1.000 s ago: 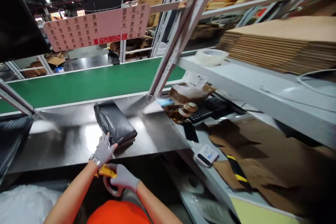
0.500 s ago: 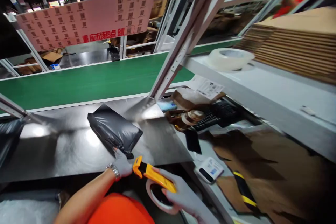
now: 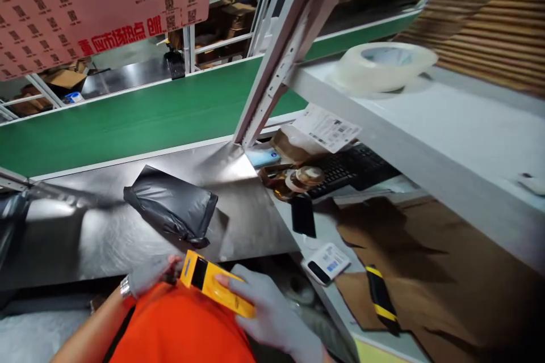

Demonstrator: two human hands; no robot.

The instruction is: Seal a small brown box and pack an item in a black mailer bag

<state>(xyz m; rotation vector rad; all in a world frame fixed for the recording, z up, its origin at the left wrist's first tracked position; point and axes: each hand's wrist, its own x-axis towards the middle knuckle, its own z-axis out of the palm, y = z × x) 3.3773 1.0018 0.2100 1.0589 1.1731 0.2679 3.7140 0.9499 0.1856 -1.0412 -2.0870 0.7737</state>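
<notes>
Nearest the camera, an orange garment (image 3: pixel 183 329) fills the lower frame. Just above it the gloved right hand (image 3: pixel 268 312) is closed around the rear of a yellow tape dispenser (image 3: pixel 215 285), fingers wrapped over the body; the roll that hung below the tool half a second ago is now hidden behind the hand. Compared with that frame the dispenser sits lower and closer to the body, its black-banded front end pointing up-left. The gloved left hand (image 3: pixel 149 273), wristwatch at the cuff, has come off the black poly-bag parcel (image 3: pixel 172 211) that it gripped at the near corner before; it now lies at the near edge of the steel worktop (image 3: pixel 247 221), fingers curled loosely and partly blurred, touching or almost touching the dispenser's front end; cannot tell whether it grips anything. The parcel rests flat on the worktop, apart from both hands, skewed with one corner toward the person. To the right, lower down: a white handheld device (image 3: pixel 327 262), a dark phone (image 3: pixel 304 216), a keyboard (image 3: pixel 349 165). Beyond the worktop runs a green conveyor belt (image 3: pixel 128 119). On the white shelf (image 3: pixel 426 136) upper right lies a clear tape roll (image 3: pixel 383 65).
</notes>
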